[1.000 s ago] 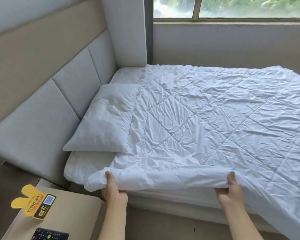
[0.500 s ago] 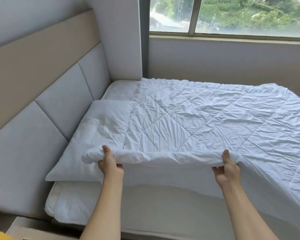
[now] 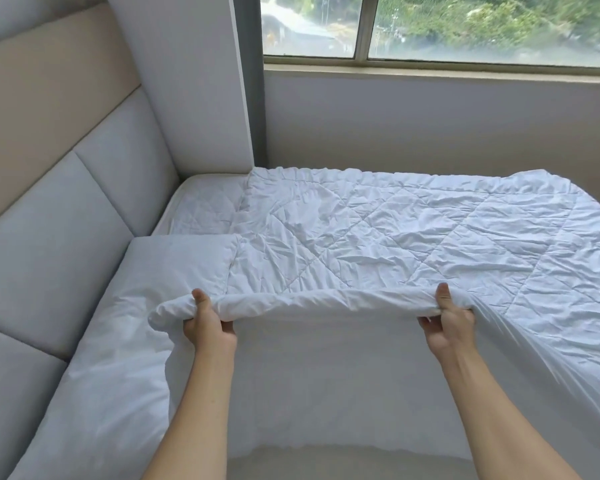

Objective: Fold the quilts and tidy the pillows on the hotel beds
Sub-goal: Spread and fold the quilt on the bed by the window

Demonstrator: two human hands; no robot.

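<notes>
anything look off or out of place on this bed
Nothing damaged or spilled. The quilt is wrinkled, its near edge lifted by the left hand and right hand. The pillow lies partly under that raised corner rather than clear of it.

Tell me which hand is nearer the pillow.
Left. The left hand grips the quilt edge right beside the pillow; the right hand grips the same edge farther along, away from it.

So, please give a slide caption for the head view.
Both hands, left hand and right hand, lift the quilt edge beside the pillow.
</notes>
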